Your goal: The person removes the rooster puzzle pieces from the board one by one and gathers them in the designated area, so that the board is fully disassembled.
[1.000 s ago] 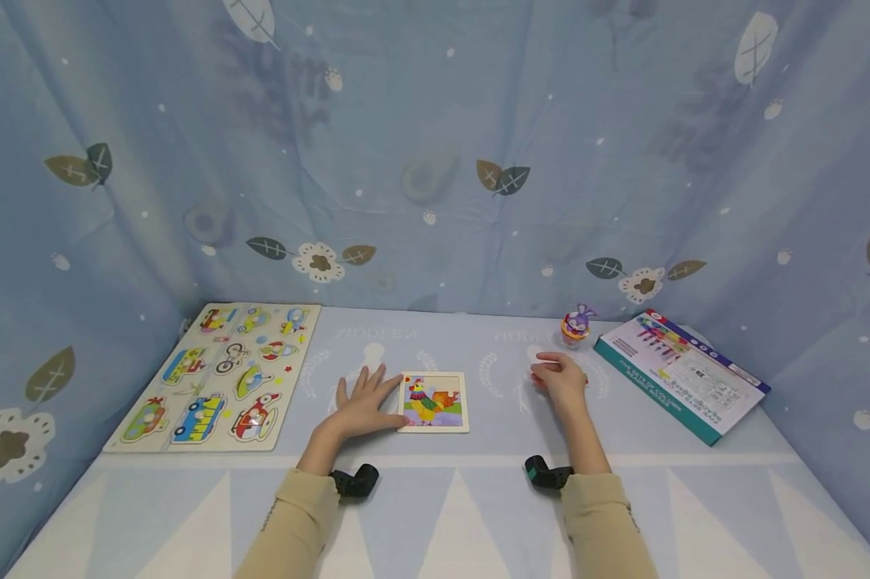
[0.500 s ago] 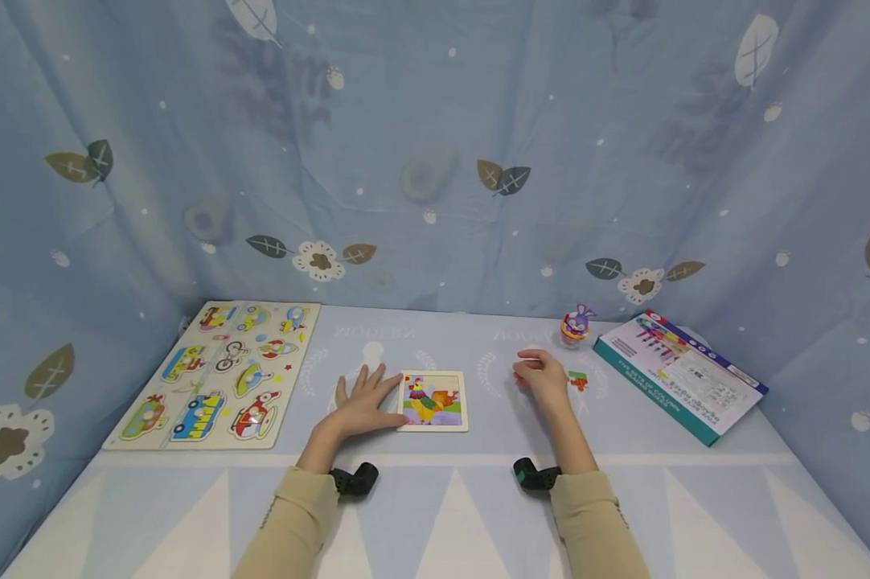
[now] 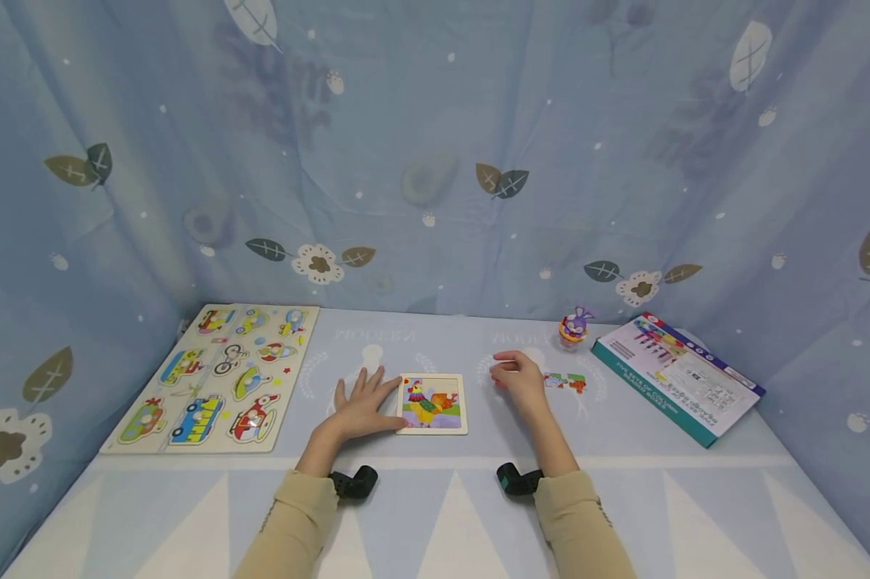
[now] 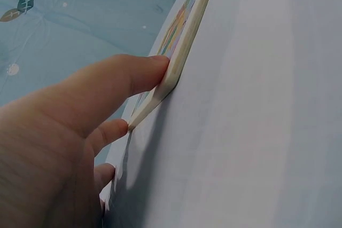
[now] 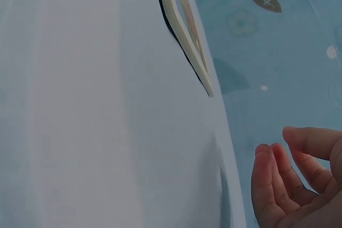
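My left hand (image 3: 363,408) lies with its fingers spread at the left side of a small square rooster puzzle (image 3: 429,426). In the left wrist view its thumb (image 4: 152,70) rests on the puzzle's pale wooden rim, and a fingertip touches the corner. Plain wood shows at the picture's upper right. Off to the right of the puzzle, my right hand (image 3: 523,386) hovers with loosely bent fingers. The right wrist view shows nothing between its thumb and fingertips (image 5: 263,158). Just right of it lie small colourful puzzle pieces (image 3: 576,383), partly green and red.
A large wooden vehicle peg board (image 3: 279,402) lies at the left. Towards the back right stand a small purple rabbit toy (image 3: 574,328) and a flat box (image 3: 681,378) with a teal side. A blue patterned curtain (image 3: 420,161) rises behind the table.
My right hand has moved left towards the puzzle, uncovering the small pieces on its right. The left hand and the puzzle have stayed put.
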`<action>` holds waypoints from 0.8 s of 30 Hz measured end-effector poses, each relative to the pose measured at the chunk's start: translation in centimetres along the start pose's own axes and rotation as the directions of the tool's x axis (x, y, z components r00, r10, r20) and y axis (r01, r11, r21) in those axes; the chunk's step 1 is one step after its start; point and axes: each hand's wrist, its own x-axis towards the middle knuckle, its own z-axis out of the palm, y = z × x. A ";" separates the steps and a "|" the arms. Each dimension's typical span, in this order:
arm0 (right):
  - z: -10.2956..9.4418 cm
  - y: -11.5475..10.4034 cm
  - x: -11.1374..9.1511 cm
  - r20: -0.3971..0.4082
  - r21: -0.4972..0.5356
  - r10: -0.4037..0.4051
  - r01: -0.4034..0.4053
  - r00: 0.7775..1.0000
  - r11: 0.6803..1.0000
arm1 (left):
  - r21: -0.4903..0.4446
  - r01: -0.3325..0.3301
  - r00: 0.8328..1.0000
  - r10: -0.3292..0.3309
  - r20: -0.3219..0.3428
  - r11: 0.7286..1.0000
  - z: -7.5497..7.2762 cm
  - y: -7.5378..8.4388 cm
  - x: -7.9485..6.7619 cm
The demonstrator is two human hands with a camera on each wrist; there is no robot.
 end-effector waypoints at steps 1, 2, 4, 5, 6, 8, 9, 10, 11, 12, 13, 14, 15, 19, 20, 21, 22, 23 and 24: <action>0.3 0.0 0.0 0.003 -0.004 -0.002 0.002 1.000 1.000 | 0.001 0.001 1.000 -0.001 0.001 1.000 0.0 0.0 0.0; 0.5 0.0 0.0 0.005 -0.008 -0.003 0.003 1.000 1.000 | 0.005 0.003 1.000 -0.003 0.004 1.000 0.0 0.0 0.0; 1.0 0.1 -0.1 0.013 -0.011 -0.005 0.005 1.000 1.000 | 0.008 0.006 1.000 -0.006 0.007 1.000 0.0 -0.1 0.0; 1.2 0.1 -0.1 0.017 -0.009 -0.011 0.011 1.000 1.000 | 0.008 0.005 1.000 -0.006 0.008 1.000 0.0 -0.1 0.0; 1.5 0.0 -0.1 0.021 -0.004 -0.015 0.015 1.000 1.000 | 0.006 0.005 1.000 -0.005 0.008 1.000 0.0 -0.1 -0.1; 1.9 -0.1 -0.2 0.025 0.002 -0.021 0.021 0.999 1.000 | 0.000 0.005 1.000 -0.005 0.007 1.000 -0.1 0.0 -0.1; 2.1 -0.1 -0.2 0.028 0.003 -0.024 0.024 0.999 1.000 | -0.004 0.004 1.000 -0.004 0.005 1.000 -0.1 0.0 -0.1; 2.2 -0.2 -0.2 0.030 0.003 -0.026 0.026 0.999 1.000 | -0.008 0.000 1.000 0.000 0.002 1.000 -0.1 0.0 -0.1; 2.4 -0.3 -0.3 0.033 0.001 -0.029 0.029 0.999 1.000 | -0.005 0.001 1.000 -0.001 0.003 1.000 -0.1 0.0 -0.1; 2.6 -0.3 -0.3 0.036 0.000 -0.028 0.028 0.999 1.000 | -0.003 0.002 1.000 -0.002 0.004 1.000 -0.1 0.0 -0.1; 2.8 -0.4 -0.4 0.040 0.000 -0.033 0.033 0.999 0.999 | -0.003 0.003 1.000 -0.003 0.005 1.000 -0.1 0.0 -0.1; 3.0 -0.4 -0.5 0.044 -0.002 -0.039 0.039 0.998 0.999 | -0.002 0.004 1.000 -0.004 0.005 1.000 -0.1 0.0 -0.1; 3.2 -0.5 -0.6 0.050 -0.001 -0.042 0.042 0.998 0.999 | -0.004 0.003 1.000 -0.003 0.005 1.000 -0.1 0.0 -0.1; 3.9 -0.5 -0.9 0.074 -0.007 -0.055 0.056 0.996 0.998 | -0.019 0.002 1.000 -0.002 0.005 1.000 -0.1 0.0 -0.1; 4.1 -0.5 -0.9 0.080 -0.011 -0.053 0.054 0.995 0.998 | -0.020 0.003 1.000 -0.003 0.006 1.000 -0.2 0.0 -0.1; 4.2 -0.5 -1.0 0.086 -0.014 -0.050 0.052 0.995 0.999 | -0.021 0.002 1.000 -0.002 0.008 1.000 -0.2 0.0 -0.1; 4.4 -0.6 -1.1 0.093 -0.016 -0.052 0.054 0.994 0.998 | -0.022 0.001 1.000 -0.001 0.008 1.000 -0.2 0.1 -0.1; 4.5 -0.6 -1.1 0.100 -0.019 -0.055 0.057 0.993 0.998 | -0.024 0.001 1.000 0.000 0.008 1.000 -0.2 0.1 -0.1; 4.7 -0.6 -1.2 0.108 -0.018 -0.056 0.058 0.993 0.998 | -0.019 0.000 1.000 0.000 0.009 1.000 -0.2 0.1 -0.1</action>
